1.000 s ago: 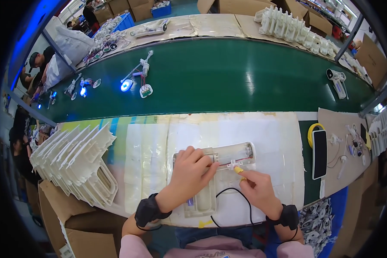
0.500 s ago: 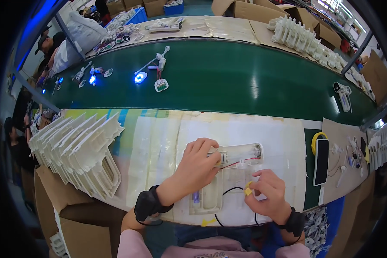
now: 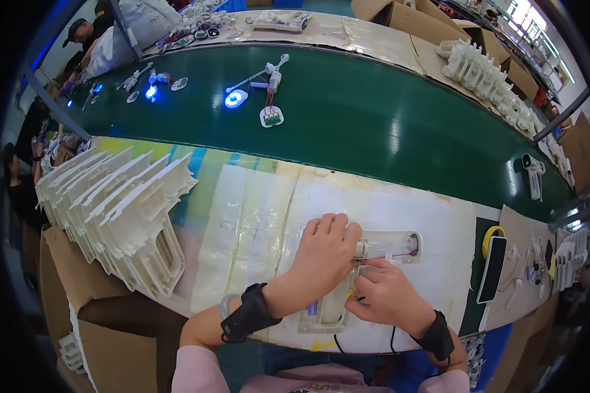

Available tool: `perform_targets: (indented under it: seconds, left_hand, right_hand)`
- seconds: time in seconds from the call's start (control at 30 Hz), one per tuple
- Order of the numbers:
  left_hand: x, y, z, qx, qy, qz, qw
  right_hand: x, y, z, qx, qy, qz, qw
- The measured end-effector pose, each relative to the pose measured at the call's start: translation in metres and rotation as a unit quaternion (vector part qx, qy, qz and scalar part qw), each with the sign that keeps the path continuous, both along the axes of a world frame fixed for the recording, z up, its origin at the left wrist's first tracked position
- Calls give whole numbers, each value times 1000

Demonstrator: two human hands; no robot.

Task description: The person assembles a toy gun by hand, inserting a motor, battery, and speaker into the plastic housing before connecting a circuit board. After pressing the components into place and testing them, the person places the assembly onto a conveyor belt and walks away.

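Note:
A white plastic housing (image 3: pixel 335 311) lies in front of me, with a clear, tube-shaped section (image 3: pixel 385 245) along its far arm. My left hand (image 3: pixel 326 257) curls its fingers over the corner where the parts meet and grips it there. Close beside it, my right hand (image 3: pixel 388 295) pinches a small yellow piece (image 3: pixel 352 293) with a black cord, its fingers against the housing; most of the piece is hidden. A purple cylinder (image 3: pixel 313 308) sits inside the housing's near frame, below my left wrist.
A row of white plastic frames (image 3: pixel 121 209) stands at left. Beyond the worktable, a green belt (image 3: pixel 347 124) carries wired parts with blue lights (image 3: pixel 235 99). On the right lie a phone (image 3: pixel 491 270) and yellow tape roll (image 3: pixel 493 240). Cardboard boxes (image 3: pixel 121 344) flank the lower left.
My right hand has moved left and away from me, bringing the yellow piece up to the housing near my left hand. The red wire is now mostly covered. The whole view has tilted slightly.

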State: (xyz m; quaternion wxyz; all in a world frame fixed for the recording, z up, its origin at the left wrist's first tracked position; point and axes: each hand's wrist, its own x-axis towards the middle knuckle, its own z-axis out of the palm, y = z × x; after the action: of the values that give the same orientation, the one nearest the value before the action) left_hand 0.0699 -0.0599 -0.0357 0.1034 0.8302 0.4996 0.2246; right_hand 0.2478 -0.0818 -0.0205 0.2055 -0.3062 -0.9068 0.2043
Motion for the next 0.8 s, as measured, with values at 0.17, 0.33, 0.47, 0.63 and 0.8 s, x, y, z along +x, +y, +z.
perform_targets:
  seconds: [0.17, 0.33, 0.47, 0.63, 0.8]
  left_hand:
    - [-13, -4, 24, 26, 85, 52, 995]
    - [-51, -10, 20, -5, -71, -5, 997]
    - [-52, -11, 14, 1, -58, -9, 998]
    - [-40, -7, 6, 19, -26, 46, 998]
    - [-40, -8, 15, 3, -57, 91, 994]
  right_hand:
    - [-3, 5, 4, -22, -39, -7, 999]
    - [-4, 3, 4, -12, -42, -5, 999]
    - [-4, 4, 3, -14, -30, -8, 999]
    - [-4, 2, 3, -13, -35, -13, 999]
    - [-5, -1, 2, -3, -35, -14, 999]
